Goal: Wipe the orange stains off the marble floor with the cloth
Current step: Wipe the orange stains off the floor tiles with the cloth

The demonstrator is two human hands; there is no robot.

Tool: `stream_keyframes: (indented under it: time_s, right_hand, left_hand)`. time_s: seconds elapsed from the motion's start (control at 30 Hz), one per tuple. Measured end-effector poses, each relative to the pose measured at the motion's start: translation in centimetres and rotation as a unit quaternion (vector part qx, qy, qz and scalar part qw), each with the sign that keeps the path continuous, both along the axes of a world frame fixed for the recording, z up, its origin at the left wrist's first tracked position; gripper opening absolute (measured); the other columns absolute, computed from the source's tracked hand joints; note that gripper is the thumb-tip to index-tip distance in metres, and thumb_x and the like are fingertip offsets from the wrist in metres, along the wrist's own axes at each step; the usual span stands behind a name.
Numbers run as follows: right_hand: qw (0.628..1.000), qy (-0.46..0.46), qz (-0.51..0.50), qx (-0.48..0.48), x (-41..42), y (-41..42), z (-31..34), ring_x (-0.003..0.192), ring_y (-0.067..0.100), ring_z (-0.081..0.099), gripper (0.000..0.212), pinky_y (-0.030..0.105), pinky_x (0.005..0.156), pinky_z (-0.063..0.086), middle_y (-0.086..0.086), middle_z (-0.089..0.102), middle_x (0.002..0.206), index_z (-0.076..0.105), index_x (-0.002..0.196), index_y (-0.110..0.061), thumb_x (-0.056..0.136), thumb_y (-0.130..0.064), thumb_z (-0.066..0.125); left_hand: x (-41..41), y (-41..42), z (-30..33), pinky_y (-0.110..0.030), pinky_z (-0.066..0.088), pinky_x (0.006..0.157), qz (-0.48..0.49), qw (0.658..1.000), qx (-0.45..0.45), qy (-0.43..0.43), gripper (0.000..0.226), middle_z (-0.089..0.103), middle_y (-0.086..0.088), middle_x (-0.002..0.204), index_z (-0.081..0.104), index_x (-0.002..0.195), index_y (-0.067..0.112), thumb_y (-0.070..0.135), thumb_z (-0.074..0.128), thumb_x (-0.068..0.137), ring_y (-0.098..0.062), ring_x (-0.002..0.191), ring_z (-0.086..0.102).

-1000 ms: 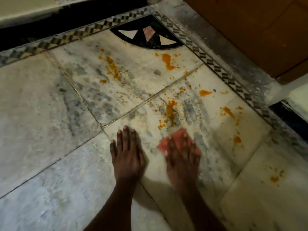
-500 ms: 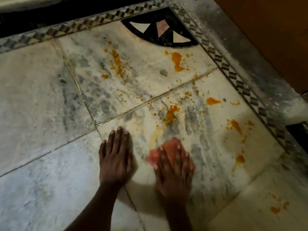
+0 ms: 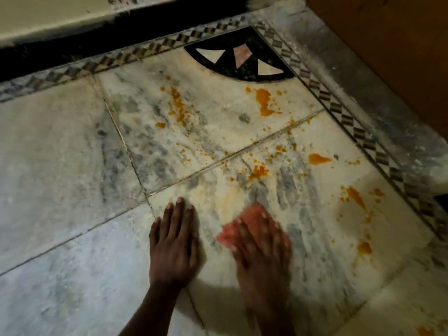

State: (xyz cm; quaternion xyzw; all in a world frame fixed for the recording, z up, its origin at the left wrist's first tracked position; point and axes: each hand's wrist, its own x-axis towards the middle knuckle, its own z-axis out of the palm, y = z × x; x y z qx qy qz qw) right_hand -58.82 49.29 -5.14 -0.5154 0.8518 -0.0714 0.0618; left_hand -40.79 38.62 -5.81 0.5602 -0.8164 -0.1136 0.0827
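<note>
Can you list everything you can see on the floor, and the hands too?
pale veined marble floor: several slabs, grey-white, fills the view
orange stains: many splats and specks, orange, far and right slabs
black fan-shaped inlay: one, black with white and pink wedges, far corner
chequered border strip: one, dark and pale, along the edges
pink cloth: one, under the right hand
left hand: flat on the floor
right hand: pressing the cloth, blurred
</note>
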Motion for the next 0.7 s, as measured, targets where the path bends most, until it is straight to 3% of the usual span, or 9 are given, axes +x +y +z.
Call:
stream_keyframes:
  time_s: [0.1,0.2,0.3,0.4,0.47,0.53,0.63,0.7]
  right_hand:
    - [0.991,-0.02,-0.135,0.015,-3.9,-2.1,-0.5,0.16,0.037,0.022,0.062,0.061,0.125,0.02,0.001,0.022,0.175,0.032,0.158,-0.053,0.099,-0.07,0.026]
    - [0.971,-0.072,-0.23,-0.009,-6.5,-11.8,-0.8,0.162,0.039,0.006,0.07,0.064,0.127,0.007,0.006,0.01,0.177,0.031,0.16,-0.05,0.096,-0.073,0.017]
    - [0.99,-0.071,-0.122,0.005,-4.0,-16.5,-0.7,0.163,0.038,0.001,0.062,0.063,0.127,0.003,0.003,0.0,0.178,0.023,0.16,-0.055,0.099,-0.068,0.02]
    - [0.999,-0.012,0.048,-0.006,-0.2,-9.3,-0.5,0.163,0.032,0.011,0.055,0.059,0.126,0.017,-0.001,0.008,0.178,0.017,0.16,-0.059,0.106,-0.063,0.025]
    - [0.998,-0.002,0.059,0.006,-1.3,-3.5,-0.5,0.161,0.031,0.021,0.054,0.058,0.123,0.025,-0.003,0.016,0.176,0.023,0.158,-0.059,0.105,-0.063,0.029]
    - [0.998,-0.015,-0.048,0.036,-4.6,-2.5,-0.4,0.159,0.035,0.026,0.057,0.061,0.122,0.025,-0.001,0.023,0.175,0.025,0.157,-0.059,0.101,-0.066,0.024]
    - [0.976,-0.063,-0.208,0.015,-7.5,-10.4,-0.9,0.161,0.038,0.012,0.06,0.064,0.126,0.01,0.005,0.015,0.177,0.026,0.158,-0.056,0.1,-0.069,0.02]
    - [0.979,-0.088,-0.182,-0.005,-6.7,-16.1,-0.9,0.162,0.038,0.003,0.058,0.065,0.127,0.005,0.003,0.006,0.178,0.028,0.159,-0.056,0.102,-0.069,0.026]
  left_hand:
    - [0.1,-0.2,-0.4,-0.052,0.023,0.126,0.0,1.0,-0.002,0.008,0.066,0.014,0.0,0.177,0.03,0.165,0.025,0.04,0.037,0.101,-0.023,0.163,0.014]
    - [0.0,0.0,-0.8,-0.052,0.023,0.126,0.001,1.0,-0.009,0.01,0.066,0.015,0.0,0.177,0.03,0.165,0.025,0.039,0.039,0.101,-0.023,0.163,0.015]
    - [0.1,0.0,-1.0,-0.053,0.024,0.126,0.001,1.0,-0.019,0.004,0.067,0.016,-0.001,0.176,0.032,0.164,0.023,0.038,0.04,0.1,-0.024,0.163,0.017]
    - [0.1,0.0,-0.5,-0.054,0.028,0.124,-0.004,1.0,-0.019,0.008,0.066,0.017,-0.001,0.176,0.035,0.163,0.022,0.038,0.04,0.099,-0.025,0.162,0.019]
    - [0.0,0.0,-0.6,-0.054,0.028,0.124,0.001,1.0,-0.011,0.007,0.066,0.017,-0.001,0.176,0.034,0.164,0.022,0.039,0.04,0.1,-0.024,0.163,0.017]
    - [0.1,0.1,-0.6,-0.053,0.027,0.125,0.003,1.0,-0.01,0.015,0.067,0.016,0.0,0.176,0.033,0.164,0.023,0.039,0.04,0.1,-0.023,0.163,0.016]
    - [0.2,-0.1,-0.7,-0.051,0.025,0.126,0.006,1.0,-0.012,0.02,0.066,0.016,0.001,0.176,0.033,0.164,0.025,0.038,0.042,0.1,-0.021,0.163,0.015]
    - [0.1,0.0,-0.8,-0.051,0.025,0.127,0.008,1.0,-0.012,0.016,0.067,0.016,0.001,0.176,0.032,0.165,0.025,0.038,0.045,0.1,-0.021,0.163,0.014]
